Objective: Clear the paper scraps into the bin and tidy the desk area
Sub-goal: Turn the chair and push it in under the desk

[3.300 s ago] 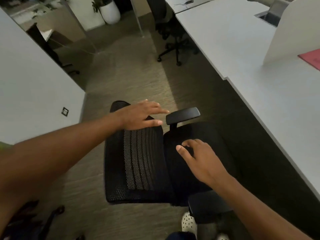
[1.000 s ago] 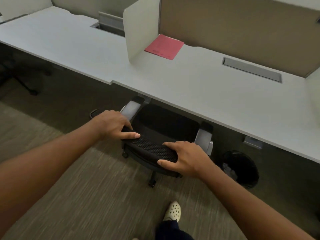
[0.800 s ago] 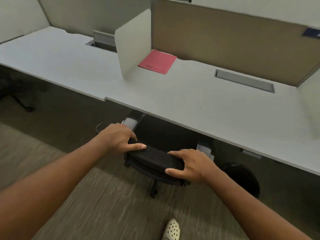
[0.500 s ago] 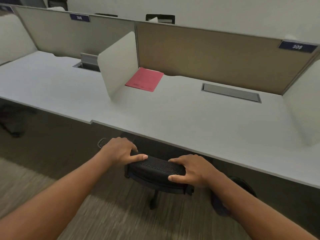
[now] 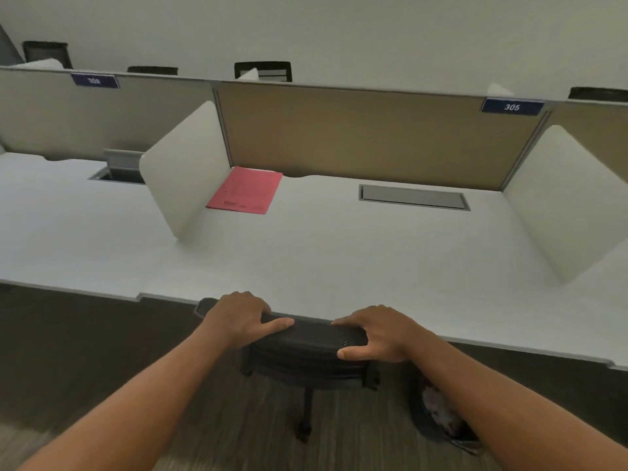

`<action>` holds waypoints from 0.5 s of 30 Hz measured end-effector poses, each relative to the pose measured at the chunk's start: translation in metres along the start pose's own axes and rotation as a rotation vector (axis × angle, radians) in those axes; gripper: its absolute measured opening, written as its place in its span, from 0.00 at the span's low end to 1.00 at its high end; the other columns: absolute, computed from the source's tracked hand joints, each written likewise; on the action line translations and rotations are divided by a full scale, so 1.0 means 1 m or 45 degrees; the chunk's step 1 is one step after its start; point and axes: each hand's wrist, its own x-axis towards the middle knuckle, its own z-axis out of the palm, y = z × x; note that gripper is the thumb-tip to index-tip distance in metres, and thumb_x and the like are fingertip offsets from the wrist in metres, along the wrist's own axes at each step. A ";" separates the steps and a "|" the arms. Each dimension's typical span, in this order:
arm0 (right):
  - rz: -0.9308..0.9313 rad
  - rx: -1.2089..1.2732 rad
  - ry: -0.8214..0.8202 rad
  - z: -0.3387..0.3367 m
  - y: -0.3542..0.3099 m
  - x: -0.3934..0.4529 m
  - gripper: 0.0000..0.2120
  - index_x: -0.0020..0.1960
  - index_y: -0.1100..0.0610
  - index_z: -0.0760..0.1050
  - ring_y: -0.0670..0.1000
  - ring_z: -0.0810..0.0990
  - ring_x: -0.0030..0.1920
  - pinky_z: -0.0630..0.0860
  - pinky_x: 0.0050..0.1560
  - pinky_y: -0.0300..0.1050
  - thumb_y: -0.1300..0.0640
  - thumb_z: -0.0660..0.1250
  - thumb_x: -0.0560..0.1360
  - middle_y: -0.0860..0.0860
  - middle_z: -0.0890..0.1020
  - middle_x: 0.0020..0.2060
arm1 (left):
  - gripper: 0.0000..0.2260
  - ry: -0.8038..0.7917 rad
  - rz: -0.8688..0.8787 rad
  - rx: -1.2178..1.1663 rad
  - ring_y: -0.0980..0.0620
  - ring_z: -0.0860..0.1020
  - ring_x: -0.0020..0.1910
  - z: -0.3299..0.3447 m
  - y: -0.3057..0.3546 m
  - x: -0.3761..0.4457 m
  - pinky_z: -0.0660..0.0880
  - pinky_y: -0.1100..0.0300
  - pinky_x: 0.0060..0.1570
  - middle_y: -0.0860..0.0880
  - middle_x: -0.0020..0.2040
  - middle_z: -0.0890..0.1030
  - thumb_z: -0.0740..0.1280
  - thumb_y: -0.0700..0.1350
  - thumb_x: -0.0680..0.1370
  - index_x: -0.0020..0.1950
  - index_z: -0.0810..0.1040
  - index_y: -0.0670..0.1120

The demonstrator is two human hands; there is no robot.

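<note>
head view: the left hand (image 5: 242,317) and the right hand (image 5: 375,331) both grip the top edge of the black mesh backrest of an office chair (image 5: 311,348), fingers curled over the far side and thumbs pressed on the near side. the chair sits at about 6 o'clock, its backrest top touching or just under the front edge of the long white table (image 5: 339,260); the seat is hidden beneath the tabletop. the round dark waste bin (image 5: 438,409) stands on the floor at about 5 o'clock, partly behind the right forearm, with pale crumpled paper scraps (image 5: 436,401) showing inside it. on the table at 11 o'clock lies a flat pink paper folder (image 5: 246,190), tucked into the corner where a white rounded side divider (image 5: 183,168) meets the tan fabric back panel (image 5: 370,130). a grey rectangular cable hatch (image 5: 414,197) is set in the tabletop at 1 o'clock. a second white divider (image 5: 564,202) stands at 2 o'clock. a blue number plate reading 305 (image 5: 512,107) sits on the top of the panel at 1 o'clock. the floor (image 5: 102,351) below is dark striped carpet.
</note>
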 end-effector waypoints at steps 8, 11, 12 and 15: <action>0.022 -0.120 0.009 -0.002 0.006 0.003 0.39 0.77 0.39 0.66 0.47 0.79 0.57 0.74 0.53 0.47 0.20 0.55 0.73 0.43 0.82 0.62 | 0.46 0.037 0.016 -0.002 0.51 0.77 0.30 0.004 0.001 0.008 0.69 0.56 0.33 0.49 0.29 0.79 0.43 0.85 0.72 0.35 0.80 0.46; 0.028 -0.174 0.012 -0.001 0.006 0.004 0.40 0.78 0.38 0.65 0.49 0.80 0.57 0.75 0.54 0.49 0.20 0.55 0.72 0.44 0.82 0.61 | 0.45 0.041 0.016 -0.023 0.51 0.76 0.30 0.007 0.000 0.009 0.70 0.55 0.34 0.49 0.28 0.77 0.43 0.85 0.71 0.33 0.77 0.45; 0.033 -0.186 0.013 -0.002 0.005 0.004 0.40 0.78 0.38 0.64 0.49 0.80 0.56 0.76 0.53 0.49 0.20 0.54 0.72 0.44 0.82 0.60 | 0.45 0.042 0.018 -0.026 0.51 0.76 0.30 0.007 0.000 0.010 0.69 0.55 0.33 0.49 0.28 0.77 0.43 0.85 0.71 0.33 0.76 0.45; 0.042 -0.245 0.019 -0.001 0.004 0.005 0.39 0.78 0.38 0.63 0.50 0.80 0.54 0.75 0.51 0.49 0.20 0.55 0.72 0.45 0.82 0.58 | 0.46 0.060 0.021 -0.048 0.52 0.76 0.30 0.008 0.000 0.011 0.66 0.56 0.32 0.50 0.29 0.78 0.43 0.85 0.71 0.34 0.78 0.46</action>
